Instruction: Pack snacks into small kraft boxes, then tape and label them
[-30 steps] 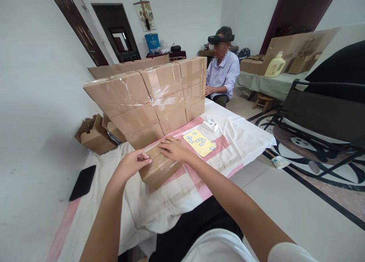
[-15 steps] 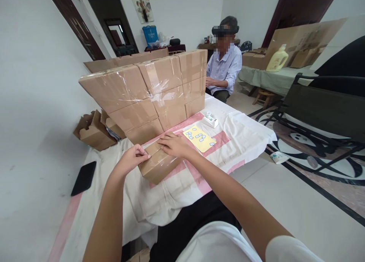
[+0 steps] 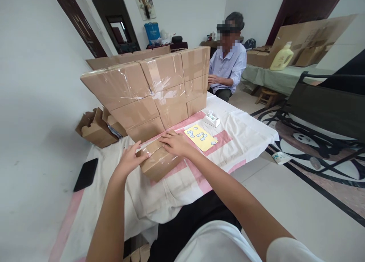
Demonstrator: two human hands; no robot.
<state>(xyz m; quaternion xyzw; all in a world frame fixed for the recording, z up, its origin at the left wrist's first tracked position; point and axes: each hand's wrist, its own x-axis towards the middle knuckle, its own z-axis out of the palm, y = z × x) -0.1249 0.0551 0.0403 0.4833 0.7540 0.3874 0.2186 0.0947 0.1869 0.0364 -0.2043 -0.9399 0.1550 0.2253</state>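
Note:
A small cardboard box (image 3: 161,163) with clear tape across it lies on the cloth-covered table in front of me. My left hand (image 3: 131,158) is at its left end, thumb on the top edge and the other fingers spread apart beside it. My right hand (image 3: 174,143) lies flat on top of the box with its fingers stretched out. Behind the box stands a wall of stacked, taped cardboard boxes (image 3: 168,89). To the right are a yellow card (image 3: 202,138) with several small blue-edged pieces and a small white object (image 3: 211,119) I cannot identify.
A black tablet-like slab (image 3: 86,174) lies at the table's left. Opened cardboard boxes (image 3: 95,129) stand behind it. Across the table sits a person (image 3: 228,68) in a light shirt. A dark folding chair (image 3: 322,102) and a yellow jug (image 3: 281,57) are at the right.
My left hand has gone from a pinch at the box's left end to spread fingers. The right hand stays on top. The whole view has shifted slightly.

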